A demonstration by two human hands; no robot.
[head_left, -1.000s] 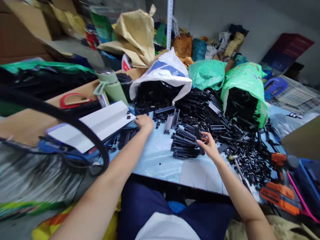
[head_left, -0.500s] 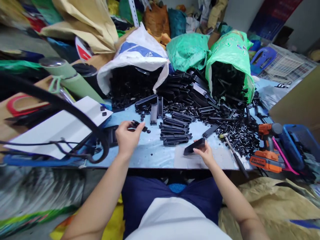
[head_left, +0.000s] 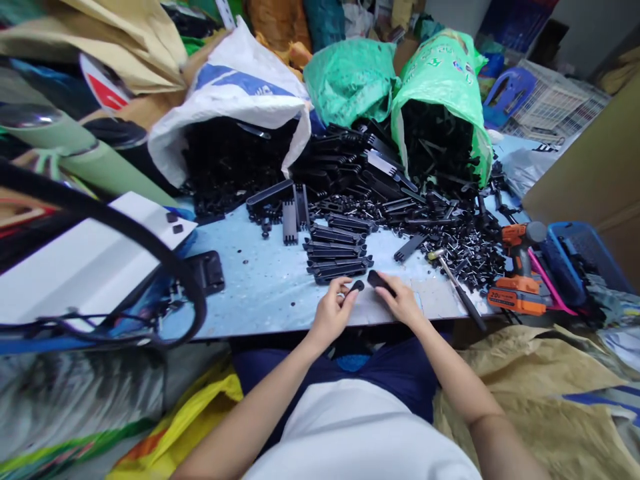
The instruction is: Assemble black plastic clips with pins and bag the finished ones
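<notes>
- I work at a pale blue tabletop (head_left: 250, 300), with a white sack (head_left: 255, 90) and a green bag (head_left: 440, 73) lying open-mouthed along its far side, dark parts filling both.
- Just beyond my hands sits a row of black slotted parts (head_left: 336, 252); off to the right are a heap of small pieces (head_left: 465, 243), a hammer (head_left: 465, 300) and an orange drill (head_left: 520, 293).
- My left hand (head_left: 334, 310) is nearly closed, thumb and fingers pinching a small black piece (head_left: 357, 287).
- My right hand (head_left: 401, 301) is partly curled, gripping a longer black part (head_left: 381, 283) between thumb and fingers.
- Both pieces are near the table's front edge, close together with a narrow gap between.
- I'd judge this is the matching-up step; the next move calls for lining up their facing ends, though my fingers hide the detail.
</notes>
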